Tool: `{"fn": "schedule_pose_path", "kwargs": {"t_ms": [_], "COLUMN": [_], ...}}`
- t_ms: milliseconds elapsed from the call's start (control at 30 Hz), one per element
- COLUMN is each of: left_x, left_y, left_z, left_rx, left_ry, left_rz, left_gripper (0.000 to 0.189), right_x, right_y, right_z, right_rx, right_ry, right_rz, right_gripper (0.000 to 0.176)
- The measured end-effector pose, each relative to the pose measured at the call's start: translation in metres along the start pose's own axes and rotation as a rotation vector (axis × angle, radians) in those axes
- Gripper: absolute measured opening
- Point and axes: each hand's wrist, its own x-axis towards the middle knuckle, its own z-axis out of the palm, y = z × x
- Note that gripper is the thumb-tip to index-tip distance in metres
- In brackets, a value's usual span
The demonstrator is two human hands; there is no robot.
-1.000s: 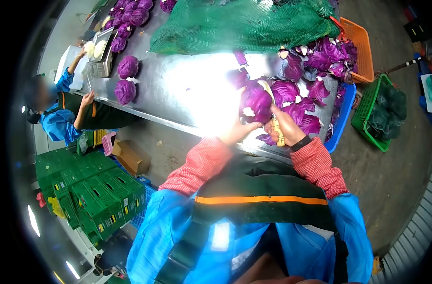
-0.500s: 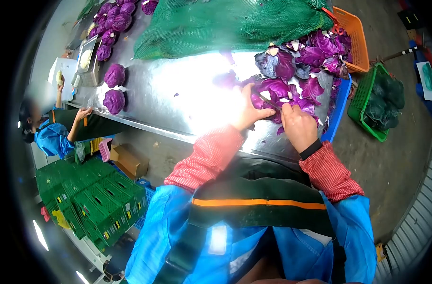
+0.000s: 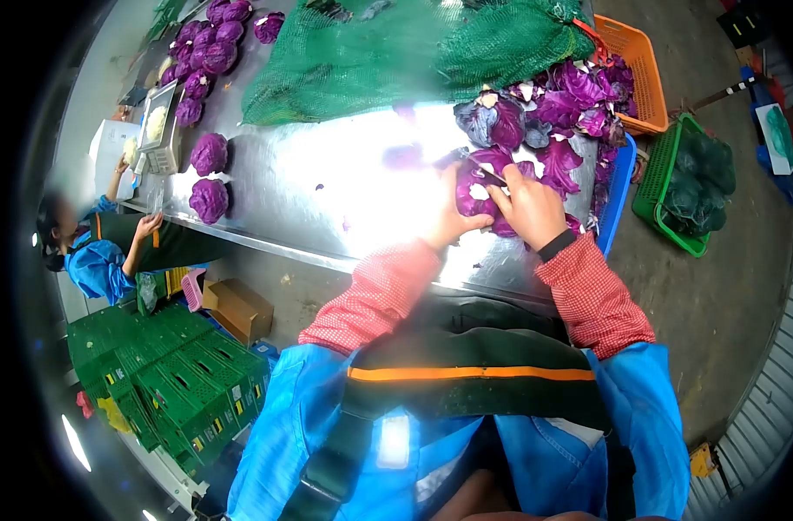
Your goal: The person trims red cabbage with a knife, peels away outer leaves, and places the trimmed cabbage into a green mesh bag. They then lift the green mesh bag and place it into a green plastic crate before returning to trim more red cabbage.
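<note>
In the head view my left hand [image 3: 444, 208] is closed around the side of a purple cabbage [image 3: 473, 196] on the metal table. The cabbage's pale cut stem end shows partly. My right hand [image 3: 533, 210] grips a knife, its handle mostly hidden in the fingers. The knife blade [image 3: 490, 173] points up and left over the top of the cabbage. Loose purple cabbage leaves [image 3: 559, 165] lie beside and beyond both hands. Strong glare washes out part of my left hand.
A green mesh net [image 3: 353, 65] covers the table's far side. Purple cabbages [image 3: 210, 154] sit at left, near a metal scale [image 3: 159, 130] and a co-worker [image 3: 101, 252]. Blue [image 3: 619, 195], orange [image 3: 635, 65] and green [image 3: 674, 208] crates stand right; green crates [image 3: 171, 373] are stacked lower left.
My right hand has moved up and left with the knife, closer to my left hand. The co-worker's far hand has lowered a pale vegetable toward the scale. The view has shifted slightly.
</note>
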Motion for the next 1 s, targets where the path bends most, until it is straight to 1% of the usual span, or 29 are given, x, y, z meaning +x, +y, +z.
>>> {"fn": "schedule_pose_path", "kwargs": {"t_ms": [100, 133, 167, 233, 267, 300, 367, 400, 467, 500, 567, 600, 633, 700, 733, 800, 833, 867, 967, 1000], "left_x": [-0.01, -0.014, -0.018, -0.027, -0.031, -0.032, -0.035, -0.037, -0.04, -0.042, -0.04, -0.039, -0.039, -0.039, -0.038, -0.036, -0.037, -0.039, -0.04, -0.04], "left_y": [0.002, -0.003, -0.009, -0.016, -0.018, -0.013, -0.002, -0.005, -0.011, -0.012, 0.012, 0.023, 0.029, 0.043, 0.039, 0.041, 0.044, 0.046, 0.046, 0.05], "left_z": [-0.003, -0.002, -0.001, -0.002, -0.002, -0.006, -0.016, -0.019, -0.023, -0.025, -0.041, -0.044, -0.045, -0.045, -0.041, -0.037, -0.036, -0.036, -0.035, -0.036], "left_rx": [0.023, 0.028, 0.035, 0.029, 0.023, -0.205, -0.661, -0.885, -1.103, -1.209, -1.071, -0.976, -0.926, -0.823, -0.719, -0.656, -0.696, -0.734, -0.788, -0.839], "left_ry": [0.0, 0.007, 0.014, 0.045, 0.061, 0.021, -0.056, -0.067, -0.064, -0.063, -0.077, -0.047, -0.032, 0.004, 0.023, 0.043, 0.042, 0.039, 0.011, 0.0], "left_rz": [0.12, 0.143, 0.167, 0.131, 0.112, -0.029, -0.316, -0.423, -0.389, -0.371, -0.305, -0.224, -0.183, -0.105, -0.037, 0.013, -0.007, -0.029, -0.08, -0.089], "left_gripper": [0.102, 0.103, 0.104, 0.102, 0.102, 0.1, 0.097, 0.094, 0.093, 0.093, 0.099, 0.101, 0.103, 0.107, 0.106, 0.106, 0.106, 0.107, 0.108, 0.106], "right_x": [0.014, 0.02, 0.024, 0.032, 0.034, 0.036, 0.031, 0.027, 0.022, 0.018, 0.012, 0.011, 0.008, 0.002, -0.001, -0.002, -0.004, -0.007, -0.015, -0.019], "right_y": [-0.001, 0.001, 0.003, 0.016, 0.03, 0.038, 0.044, 0.043, 0.041, 0.039, 0.026, 0.003, -0.012, -0.033, -0.035, -0.025, -0.025, -0.024, -0.015, -0.014], "right_z": [0.007, 0.007, 0.013, 0.026, 0.035, 0.034, 0.036, 0.036, 0.034, 0.033, 0.02, -0.003, -0.015, -0.029, -0.026, -0.03, -0.033, -0.038, -0.023, -0.02], "right_rx": [0.123, 0.16, 0.098, -0.024, 0.015, 0.037, 0.1, 0.096, 0.089, 0.06, 0.147, 0.36, 0.556, 0.611, 0.561, 0.714, 0.793, 0.768, 0.66, 0.763], "right_ry": [0.196, 0.163, 0.07, 0.022, 0.059, 0.038, 0.066, 0.069, 0.085, 0.061, 0.077, -0.003, 0.003, -0.162, -0.101, -0.166, -0.204, -0.251, -0.145, -0.084], "right_rz": [0.024, -0.012, -0.001, 0.021, 0.081, 0.13, 0.167, 0.204, 0.272, 0.286, 0.242, 0.332, 0.291, 0.332, 0.28, 0.219, 0.189, 0.237, 0.182, 0.176], "right_gripper": [0.021, 0.018, 0.021, 0.02, 0.023, 0.028, 0.034, 0.035, 0.036, 0.037, 0.041, 0.055, 0.068, 0.077, 0.073, 0.062, 0.056, 0.054, 0.04, 0.038]}}
